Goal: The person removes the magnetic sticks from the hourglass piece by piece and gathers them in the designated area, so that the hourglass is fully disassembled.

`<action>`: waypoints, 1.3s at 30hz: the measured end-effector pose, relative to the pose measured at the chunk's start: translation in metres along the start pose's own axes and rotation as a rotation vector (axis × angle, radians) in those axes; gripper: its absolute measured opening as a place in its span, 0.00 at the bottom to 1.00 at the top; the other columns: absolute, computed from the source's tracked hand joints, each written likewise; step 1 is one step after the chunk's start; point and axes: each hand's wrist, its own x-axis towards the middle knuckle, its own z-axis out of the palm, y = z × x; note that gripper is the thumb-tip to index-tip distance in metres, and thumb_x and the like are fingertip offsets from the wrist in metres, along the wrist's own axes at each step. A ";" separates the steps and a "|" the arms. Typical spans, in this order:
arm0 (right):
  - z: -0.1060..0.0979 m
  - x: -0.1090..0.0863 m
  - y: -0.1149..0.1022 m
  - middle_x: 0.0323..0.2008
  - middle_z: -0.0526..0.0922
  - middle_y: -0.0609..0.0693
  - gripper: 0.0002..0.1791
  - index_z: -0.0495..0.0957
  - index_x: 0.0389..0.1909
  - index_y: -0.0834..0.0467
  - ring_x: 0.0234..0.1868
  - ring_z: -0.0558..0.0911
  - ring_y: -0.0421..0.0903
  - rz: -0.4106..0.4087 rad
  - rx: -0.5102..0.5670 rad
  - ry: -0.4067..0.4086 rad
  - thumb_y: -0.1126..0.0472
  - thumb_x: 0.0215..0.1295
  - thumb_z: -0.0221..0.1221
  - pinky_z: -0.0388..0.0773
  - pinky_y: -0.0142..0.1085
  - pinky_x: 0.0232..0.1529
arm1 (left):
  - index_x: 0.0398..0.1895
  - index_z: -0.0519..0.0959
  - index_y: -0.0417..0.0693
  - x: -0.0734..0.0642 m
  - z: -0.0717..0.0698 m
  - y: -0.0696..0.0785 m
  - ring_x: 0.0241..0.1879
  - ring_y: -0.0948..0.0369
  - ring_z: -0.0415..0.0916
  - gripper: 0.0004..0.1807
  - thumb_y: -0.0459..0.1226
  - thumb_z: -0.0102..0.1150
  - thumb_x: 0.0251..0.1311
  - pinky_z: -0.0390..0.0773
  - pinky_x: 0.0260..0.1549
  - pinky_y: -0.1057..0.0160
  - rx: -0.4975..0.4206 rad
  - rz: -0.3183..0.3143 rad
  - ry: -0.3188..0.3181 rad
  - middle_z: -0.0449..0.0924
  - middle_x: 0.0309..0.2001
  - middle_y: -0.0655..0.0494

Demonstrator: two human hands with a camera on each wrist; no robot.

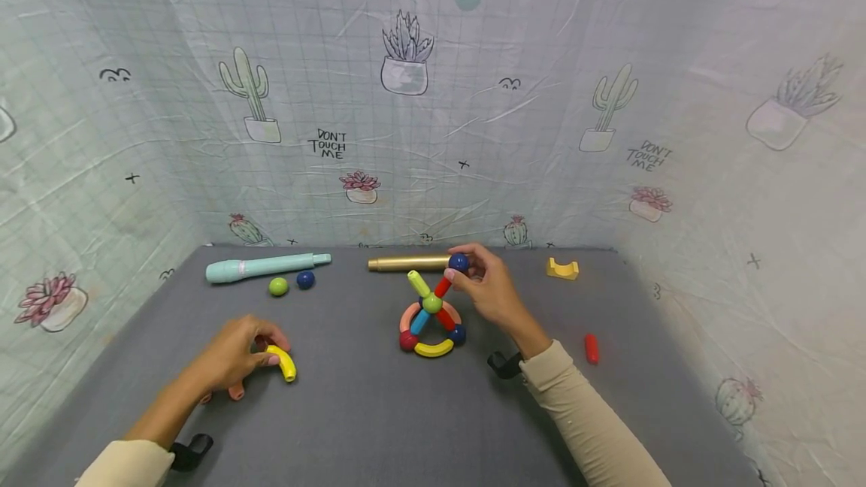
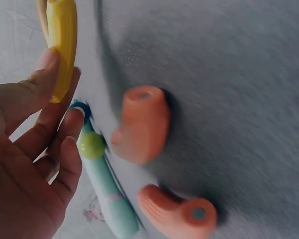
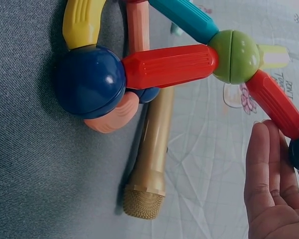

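My left hand (image 1: 238, 350) pinches a yellow curved magnetic piece (image 1: 287, 368) between thumb and fingers, raised above the table in the left wrist view. Below that hand lie two orange-pink curved pieces (image 2: 145, 124), partly hidden in the head view. At mid-table stands a magnetic stick-and-ball structure. Its ring base joins a yellow arc (image 1: 434, 349), pink arcs, a red ball (image 1: 408, 340) and a blue ball (image 1: 458, 334). Sloping sticks meet at a green ball (image 1: 432, 303) above. My right hand (image 1: 492, 290) holds another blue ball (image 1: 458, 262) at the tip of the upper red stick (image 1: 443, 287).
Behind the structure lies a gold microphone (image 1: 406, 264). A mint-green tapered tube (image 1: 260, 267), a loose green ball (image 1: 278, 286) and a blue ball (image 1: 306, 279) lie at back left. On the right are a yellow notched block (image 1: 562, 269) and a red stick (image 1: 591, 349). Patterned cloth walls (image 1: 433, 126) enclose the table.
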 end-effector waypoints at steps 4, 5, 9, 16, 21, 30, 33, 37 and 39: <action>0.000 0.001 0.000 0.46 0.86 0.58 0.20 0.79 0.64 0.53 0.39 0.87 0.51 0.007 0.006 0.007 0.61 0.74 0.67 0.89 0.43 0.46 | 0.36 0.90 0.58 -0.005 -0.002 -0.005 0.33 0.72 0.74 0.08 0.33 0.76 0.59 0.77 0.36 0.66 0.003 -0.017 -0.081 0.85 0.35 0.68; 0.000 0.001 0.000 0.47 0.86 0.59 0.20 0.79 0.64 0.53 0.40 0.87 0.53 0.009 0.013 0.008 0.61 0.73 0.67 0.89 0.43 0.46 | 0.36 0.90 0.59 -0.006 -0.002 -0.006 0.33 0.72 0.74 0.08 0.33 0.76 0.59 0.77 0.36 0.67 0.007 -0.024 -0.095 0.85 0.35 0.68; 0.001 0.001 0.001 0.49 0.87 0.60 0.22 0.77 0.65 0.54 0.42 0.87 0.59 0.026 0.049 0.013 0.62 0.73 0.67 0.89 0.44 0.48 | 0.34 0.89 0.61 -0.008 -0.002 -0.007 0.36 0.67 0.74 0.12 0.29 0.73 0.61 0.75 0.38 0.66 0.050 -0.040 -0.109 0.84 0.36 0.66; 0.003 -0.002 0.001 0.53 0.88 0.60 0.24 0.76 0.66 0.54 0.45 0.87 0.53 0.067 0.142 0.028 0.65 0.72 0.68 0.88 0.51 0.53 | 0.33 0.87 0.64 -0.012 -0.004 -0.003 0.43 0.59 0.71 0.18 0.25 0.70 0.62 0.73 0.37 0.65 0.086 -0.109 -0.119 0.82 0.43 0.62; 0.006 -0.005 0.002 0.53 0.89 0.60 0.25 0.76 0.66 0.58 0.43 0.88 0.43 0.111 0.203 0.066 0.65 0.70 0.69 0.88 0.41 0.50 | 0.34 0.88 0.65 -0.008 -0.006 0.008 0.51 0.54 0.74 0.17 0.27 0.74 0.59 0.80 0.47 0.51 0.135 -0.023 -0.047 0.84 0.47 0.61; 0.014 -0.007 0.007 0.47 0.92 0.54 0.16 0.84 0.55 0.60 0.42 0.92 0.51 0.213 0.269 0.144 0.61 0.69 0.71 0.88 0.46 0.53 | 0.43 0.89 0.63 0.033 -0.012 0.075 0.49 0.56 0.74 0.12 0.33 0.73 0.65 0.79 0.48 0.49 0.211 0.098 0.057 0.83 0.45 0.61; 0.015 -0.007 0.008 0.47 0.92 0.55 0.16 0.85 0.54 0.60 0.41 0.92 0.49 0.226 0.276 0.154 0.61 0.69 0.71 0.88 0.48 0.53 | 0.48 0.89 0.59 0.054 -0.008 0.099 0.50 0.56 0.75 0.10 0.36 0.72 0.67 0.79 0.49 0.50 0.192 0.134 0.103 0.86 0.47 0.59; 0.017 -0.007 0.009 0.47 0.92 0.56 0.15 0.85 0.54 0.60 0.42 0.92 0.48 0.234 0.299 0.161 0.62 0.69 0.71 0.83 0.61 0.60 | 0.55 0.86 0.55 0.084 0.001 0.129 0.52 0.56 0.76 0.14 0.37 0.72 0.68 0.79 0.52 0.50 0.153 0.210 0.184 0.87 0.50 0.57; 0.018 -0.006 0.009 0.48 0.92 0.56 0.15 0.85 0.55 0.60 0.42 0.92 0.46 0.232 0.302 0.161 0.62 0.69 0.71 0.80 0.64 0.61 | 0.58 0.85 0.54 0.099 0.006 0.144 0.52 0.56 0.75 0.16 0.37 0.72 0.68 0.79 0.53 0.50 0.137 0.249 0.216 0.87 0.51 0.56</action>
